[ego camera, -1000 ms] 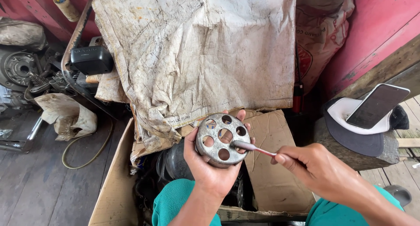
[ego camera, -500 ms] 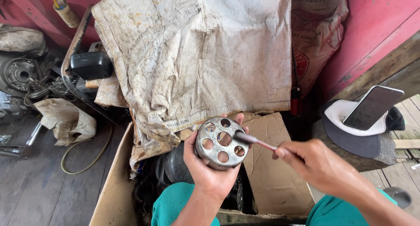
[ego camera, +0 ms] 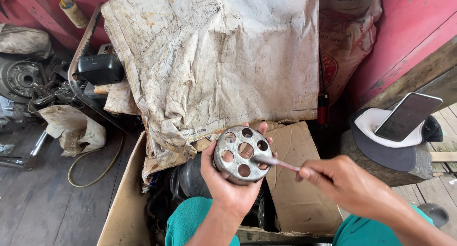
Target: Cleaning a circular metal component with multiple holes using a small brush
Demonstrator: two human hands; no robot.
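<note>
Here the left hand [ego camera: 227,181] grips a round holed metal drum [ego camera: 243,154] while the right hand [ego camera: 347,185] clasps a thin brush [ego camera: 276,162] touching it.

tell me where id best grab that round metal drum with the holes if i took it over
Grip the metal drum by its outer rim, coming from below and behind, as the left hand does now: palm cupped under the wall, fingers wrapped over the edge. Its holed face tilts up toward the camera, and the right hand works a thin brush there, so probably keep off that face.
</note>
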